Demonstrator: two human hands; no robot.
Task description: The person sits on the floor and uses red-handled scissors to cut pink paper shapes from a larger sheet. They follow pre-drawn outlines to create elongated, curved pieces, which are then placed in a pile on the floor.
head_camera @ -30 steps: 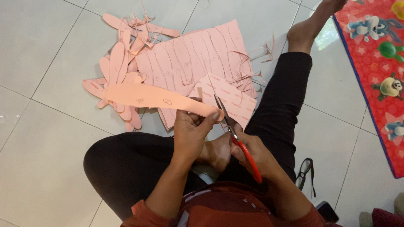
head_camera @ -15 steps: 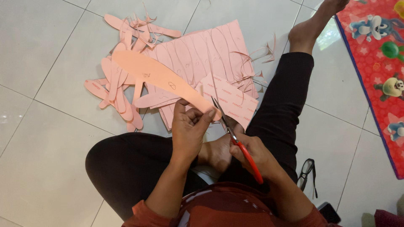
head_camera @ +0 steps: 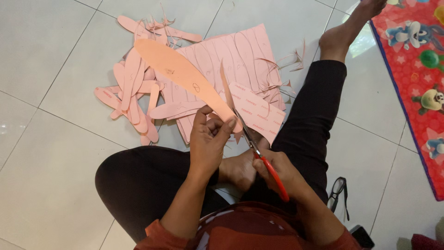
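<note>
Above the pile of pink cut strips (head_camera: 134,99), long pink sole-shaped foam piece (head_camera: 185,76) pinched by left hand (head_camera: 210,143), slanting up-left from red-handled scissors (head_camera: 259,155) clasped in right hand (head_camera: 277,173).

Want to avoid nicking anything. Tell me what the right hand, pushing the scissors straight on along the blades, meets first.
The right hand points the scissors up and left. First in line is the pink sole-shaped cutout pinched by the left hand, already at the blades. Beyond lies the pink sheet on the floor, lower down, though depth is unclear.
</note>
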